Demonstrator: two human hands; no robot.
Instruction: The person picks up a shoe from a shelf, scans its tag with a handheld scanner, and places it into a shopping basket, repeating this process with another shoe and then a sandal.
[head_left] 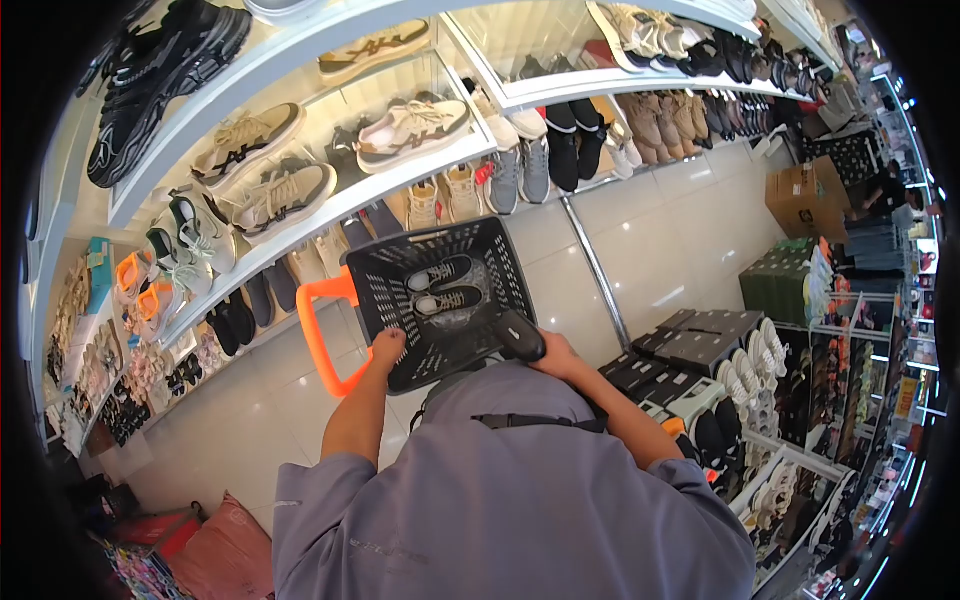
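A black shopping basket (512, 250) with slotted walls and an orange handle (311, 335) is in front of my body. Inside it lies a pair of dark sneakers (447, 300) with pale laces, on clear plastic. My left hand (389, 346) is closed on the basket's near left rim. At the near right corner, my right hand (560, 357) grips a black shoe (519, 336) by one end, its other end reaching over the basket. The fingers of my right hand are partly hidden behind this shoe.
White shelves (420, 155) of shoes curve across the front and left. Stacked shoeboxes (690, 345) and more shoes stand at the right. A metal strip (597, 270) crosses the tiled floor (665, 235). A cardboard box (806, 205) sits farther back, and a red cushion-like item (228, 550) lies lower left.
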